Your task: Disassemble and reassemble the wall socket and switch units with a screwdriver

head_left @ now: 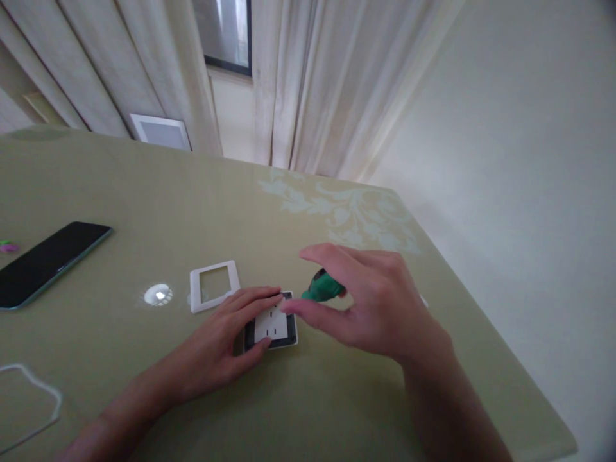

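On the table lies a wall socket (pixel 271 326), its white slotted face set in a dark frame with a white edge. My left hand (pixel 235 327) holds it down, fingers over its far side and thumb at its near edge. Just right of it, my right hand (pixel 370 298) has a green-handled screwdriver (pixel 325 286) in its curled fingers, while thumb and index finger stand apart. The tool's shaft does not show. The right thumb's tip is by the socket's upper right corner. A white square cover frame (pixel 196 292) lies beyond my left hand.
A black phone (pixel 48 266) lies on the left of the pale green table (pixel 158 212). A white cord (pixel 60 404) loops at the near left. Small coloured bits (pixel 8 246) sit at the left edge. Curtains (pixel 346 77) hang behind; a white wall (pixel 539 192) borders the right.
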`<state>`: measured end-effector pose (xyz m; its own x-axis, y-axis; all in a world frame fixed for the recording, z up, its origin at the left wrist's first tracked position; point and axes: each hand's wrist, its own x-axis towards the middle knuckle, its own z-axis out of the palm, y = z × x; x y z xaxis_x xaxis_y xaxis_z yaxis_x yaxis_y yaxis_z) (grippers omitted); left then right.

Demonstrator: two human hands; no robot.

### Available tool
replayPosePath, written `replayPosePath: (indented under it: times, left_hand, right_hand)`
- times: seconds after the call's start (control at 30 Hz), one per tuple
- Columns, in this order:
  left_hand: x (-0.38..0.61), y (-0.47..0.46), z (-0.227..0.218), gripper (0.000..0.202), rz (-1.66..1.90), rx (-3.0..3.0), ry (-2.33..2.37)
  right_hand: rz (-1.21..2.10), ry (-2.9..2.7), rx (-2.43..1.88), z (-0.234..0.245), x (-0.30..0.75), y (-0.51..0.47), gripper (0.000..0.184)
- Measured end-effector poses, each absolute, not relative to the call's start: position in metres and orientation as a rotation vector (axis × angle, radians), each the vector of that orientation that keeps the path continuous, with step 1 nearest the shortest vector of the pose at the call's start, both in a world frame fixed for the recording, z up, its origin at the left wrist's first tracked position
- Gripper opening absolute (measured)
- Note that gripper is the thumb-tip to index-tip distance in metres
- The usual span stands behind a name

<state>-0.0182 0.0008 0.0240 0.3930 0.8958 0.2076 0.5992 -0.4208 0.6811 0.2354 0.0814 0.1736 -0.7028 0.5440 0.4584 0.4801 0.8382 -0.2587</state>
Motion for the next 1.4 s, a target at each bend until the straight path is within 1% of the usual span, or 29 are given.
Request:
replayPosePath:
  times: [0.07, 0.1, 0.13, 0.17, 0.23, 0.27, 0.33, 0.37, 0.47, 0.5, 0.53, 0.6, 0.67, 0.73, 0.83, 0.87, 0.9, 0.97, 1.0, 1.03, 1.07, 1.1, 1.17, 1.2, 1.23, 1.27, 1.33, 1.37, 1.4]
  left_hand:
    - [-0.018, 0.001, 0.024, 0.064, 0.774, 2.145, 1.264]
    - [-0.018, 0.001, 0.024, 0.064, 0.768, 2.146, 1.265]
    - [-0.018, 0.001, 0.024, 0.065, 0.763, 2.15, 1.267]
    - [-0.018, 0.001, 0.024, 0.065, 0.757, 2.155, 1.271]
    - [-0.018, 0.001, 0.024, 0.065, 0.75, 2.161, 1.283]
    - [-0.018, 0.001, 0.024, 0.065, 0.747, 2.163, 1.283]
    - [-0.018, 0.001, 0.024, 0.064, 0.761, 2.158, 1.276]
    - [-0.018, 0.001, 0.024, 0.063, 0.768, 2.156, 1.272]
    - [-0.019, 0.001, 0.023, 0.064, 0.781, 2.157, 1.271]
    - [-0.019, 0.001, 0.022, 0.065, 0.78, 2.161, 1.277]
    - [-0.02, 0.001, 0.022, 0.065, 0.775, 2.165, 1.28]
    - [-0.02, 0.001, 0.022, 0.065, 0.776, 2.171, 1.282]
    - [-0.02, 0.001, 0.023, 0.063, 0.776, 2.166, 1.274]
    - [-0.019, 0.002, 0.024, 0.061, 0.775, 2.154, 1.264]
    - [-0.018, 0.002, 0.025, 0.062, 0.76, 2.153, 1.259]
    - [-0.017, 0.003, 0.025, 0.063, 0.758, 2.157, 1.261]
    - [-0.017, 0.003, 0.025, 0.064, 0.756, 2.16, 1.265]
    - [-0.018, 0.002, 0.025, 0.063, 0.746, 2.162, 1.272]
    - [-0.018, 0.002, 0.025, 0.062, 0.738, 2.162, 1.276]
    - [-0.018, 0.002, 0.025, 0.061, 0.733, 2.162, 1.282]
    - [-0.019, 0.002, 0.025, 0.06, 0.728, 2.161, 1.285]
    - [-0.019, 0.001, 0.025, 0.06, 0.728, 2.16, 1.286]
    - [-0.019, 0.001, 0.025, 0.06, 0.729, 2.161, 1.276]
    - [-0.019, 0.001, 0.025, 0.06, 0.731, 2.163, 1.269]
    - [-0.019, 0.002, 0.024, 0.061, 0.736, 2.166, 1.264]
    - [-0.019, 0.002, 0.024, 0.062, 0.744, 2.169, 1.263]
    - [-0.019, 0.002, 0.023, 0.062, 0.75, 2.169, 1.272]
    - [-0.019, 0.002, 0.023, 0.062, 0.747, 2.167, 1.276]
    - [-0.019, 0.002, 0.023, 0.061, 0.738, 2.165, 1.279]
  right_hand:
    - [0.382, -2.564, -0.666, 0.178, 0.238, 0.08, 0.057]
    - [0.465, -2.588, -0.619, 0.18, 0.238, 0.08, 0.062]
    - [0.493, -2.595, -0.591, 0.18, 0.238, 0.08, 0.061]
    - [0.451, -2.579, -0.598, 0.179, 0.238, 0.082, 0.053]
    - [0.218, -2.509, -0.686, 0.175, 0.235, 0.083, 0.026]
    - [0.097, -2.476, -0.737, 0.174, 0.234, 0.083, 0.019]
    - [0.042, -2.478, -0.793, 0.175, 0.234, 0.081, 0.022]
    - [0.129, -2.508, -0.774, 0.177, 0.235, 0.08, 0.024]
    - [0.481, -2.566, -0.601, 0.182, 0.237, 0.08, 0.045]
    - [0.506, -2.565, -0.563, 0.181, 0.237, 0.081, 0.044]
    - [0.449, -2.551, -0.572, 0.179, 0.236, 0.083, 0.037]
    - [0.182, -2.487, -0.681, 0.175, 0.234, 0.083, 0.02]
    - [0.018, -2.443, -0.766, 0.175, 0.234, 0.081, 0.026]
    - [0.167, -2.504, -0.756, 0.179, 0.235, 0.077, 0.032]
    - [0.53, -2.61, -0.614, 0.184, 0.236, 0.077, 0.054]
    - [0.582, -2.609, -0.58, 0.183, 0.235, 0.079, 0.052]
    - [0.581, -2.592, -0.581, 0.179, 0.233, 0.082, 0.045]
    - [0.38, -2.458, -0.743, 0.171, 0.228, 0.088, 0.027]
    - [0.227, -2.389, -0.844, 0.168, 0.227, 0.089, 0.027]
    - [0.143, -2.375, -0.895, 0.167, 0.227, 0.089, 0.03]
    - [0.161, -2.415, -0.899, 0.168, 0.228, 0.087, 0.03]
    - [0.25, -2.472, -0.882, 0.172, 0.231, 0.085, 0.031]
    - [0.452, -2.558, -0.782, 0.18, 0.236, 0.08, 0.05]
    - [0.539, -2.591, -0.714, 0.183, 0.238, 0.079, 0.055]
    - [0.6, -2.614, -0.65, 0.184, 0.238, 0.079, 0.055]
    - [0.612, -2.616, -0.625, 0.183, 0.237, 0.08, 0.049]
    - [0.466, -2.555, -0.724, 0.178, 0.232, 0.083, 0.026]
    - [0.291, -2.468, -0.88, 0.175, 0.23, 0.084, 0.021]
    - [0.128, -2.391, -1.014, 0.174, 0.229, 0.084, 0.028]
